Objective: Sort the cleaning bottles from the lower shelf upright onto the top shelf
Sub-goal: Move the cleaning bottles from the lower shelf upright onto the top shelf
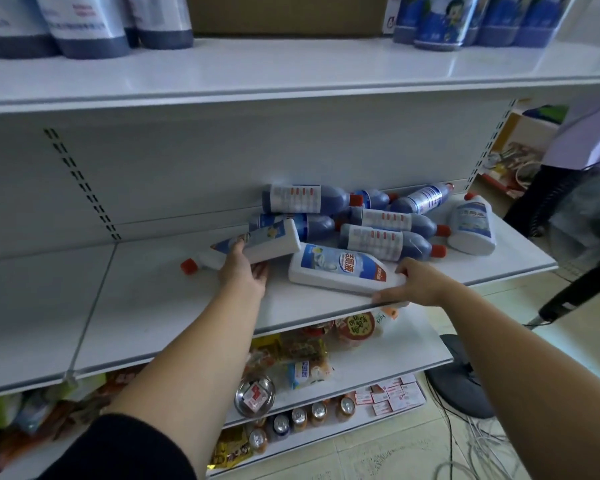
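The left hand [245, 270] grips a tilted white red-capped bottle [267, 242] and the right hand [414, 282] clasps the neck end of a flat white bottle [336, 268], both on the lower shelf [146, 306]; turn each cap-up before standing it on the top shelf [291, 74]

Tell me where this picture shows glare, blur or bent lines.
Head view: glare streaks the top shelf; wide-angle distortion bows the shelf edges; the pouches at top left are blurred; the flat white bottle in the right hand is sharp, its label readable.
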A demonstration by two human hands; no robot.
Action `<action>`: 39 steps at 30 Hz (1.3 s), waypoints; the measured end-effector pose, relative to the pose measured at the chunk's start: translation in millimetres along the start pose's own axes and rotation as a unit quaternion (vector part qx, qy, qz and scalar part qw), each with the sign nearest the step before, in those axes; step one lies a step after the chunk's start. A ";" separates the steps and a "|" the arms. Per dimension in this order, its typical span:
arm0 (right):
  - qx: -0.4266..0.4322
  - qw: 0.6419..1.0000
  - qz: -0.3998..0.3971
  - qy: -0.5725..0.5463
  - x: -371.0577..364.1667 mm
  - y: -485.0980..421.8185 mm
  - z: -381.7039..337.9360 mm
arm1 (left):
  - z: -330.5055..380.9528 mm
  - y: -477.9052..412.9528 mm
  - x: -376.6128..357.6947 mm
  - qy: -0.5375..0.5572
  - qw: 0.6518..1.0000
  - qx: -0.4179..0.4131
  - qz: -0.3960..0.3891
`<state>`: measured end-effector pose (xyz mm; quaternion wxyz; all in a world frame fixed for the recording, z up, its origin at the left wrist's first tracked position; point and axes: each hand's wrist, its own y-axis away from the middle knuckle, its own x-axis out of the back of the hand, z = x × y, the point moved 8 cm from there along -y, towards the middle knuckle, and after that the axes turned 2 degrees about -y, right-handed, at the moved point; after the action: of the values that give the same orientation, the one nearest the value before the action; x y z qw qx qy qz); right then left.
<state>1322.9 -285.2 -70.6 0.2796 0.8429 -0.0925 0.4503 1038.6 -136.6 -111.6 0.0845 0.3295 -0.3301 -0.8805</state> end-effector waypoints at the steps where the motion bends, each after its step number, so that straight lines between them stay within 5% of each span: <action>1: 0.001 0.999 0.000 -0.047 2.5 0.5 -0.7 | 0.4 1.1 1.3 0.009 1.000 -0.001 0.000; 4: 0.009 0.973 0.025 -0.231 13.4 8.4 -4.6 | 4.8 5.6 5.8 0.021 1.000 -0.009 -0.006; 8: -0.027 0.892 0.072 -0.446 22.4 17.1 -8.2 | 20.2 13.8 13.9 0.007 0.999 -0.035 -0.004; 15: 0.008 0.845 0.155 -0.512 59.1 25.0 -63.4 | 65.0 26.0 25.7 -0.184 0.976 -0.120 -0.014; 19: 0.103 0.875 0.203 -0.427 80.4 36.1 -118.4 | 81.8 40.6 14.3 -0.318 0.928 -0.179 -0.072; 24: 0.193 0.910 0.168 -0.327 61.5 38.6 -168.7 | 83.8 53.7 5.6 -0.443 0.861 -0.221 -0.115; 32: 0.147 0.911 0.085 -0.377 -4.1 18.4 -152.7 | 87.3 46.8 6.2 -0.439 0.862 -0.230 -0.103; 39: 0.149 0.898 0.119 -0.395 -2.4 15.3 -147.3 | 83.3 50.5 -2.9 -0.439 0.859 -0.241 -0.105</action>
<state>1211.1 -216.3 -2.1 0.0353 0.9661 -0.2268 0.1185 984.4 -130.5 -30.8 -0.0854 -0.0890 -0.0738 -0.9896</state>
